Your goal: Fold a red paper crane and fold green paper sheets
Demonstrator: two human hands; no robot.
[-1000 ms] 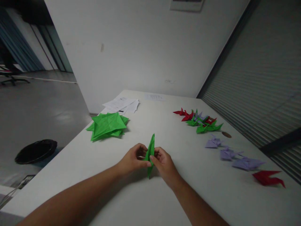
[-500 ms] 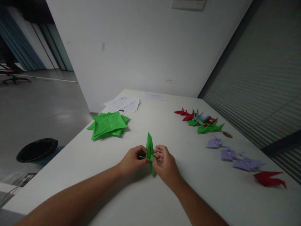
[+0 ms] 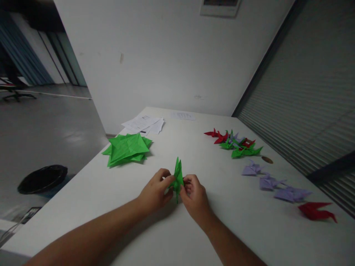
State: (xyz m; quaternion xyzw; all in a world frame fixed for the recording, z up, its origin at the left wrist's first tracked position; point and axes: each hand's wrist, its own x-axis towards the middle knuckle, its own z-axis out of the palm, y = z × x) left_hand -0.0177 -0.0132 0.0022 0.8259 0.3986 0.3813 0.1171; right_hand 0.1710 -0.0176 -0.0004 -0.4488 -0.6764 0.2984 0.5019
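Note:
Between my two hands a folded piece of green origami paper (image 3: 178, 178) stands upright over the white table (image 3: 177, 236), with two narrow points at its top and one at the bottom. My left hand (image 3: 157, 188) pinches its left side between thumb and fingers. On the other side, my right hand (image 3: 195, 192) grips the right edge, thumb in front and fingers curled. The fingertips cover part of the folds.
Creased green sheets (image 3: 127, 148) lie stacked at the left, with printed papers (image 3: 144, 123) behind. Several paper cranes (image 3: 241, 144) are heaped at the right. Purple cranes (image 3: 291, 193) and a red crane (image 3: 317, 211) line the right edge. A black-lined bin (image 3: 43, 180) stands on the floor.
The green paper has turned slightly in my hands, and its top now shows two separate points. My left thumb has moved up along its side. The view has tilted a little.

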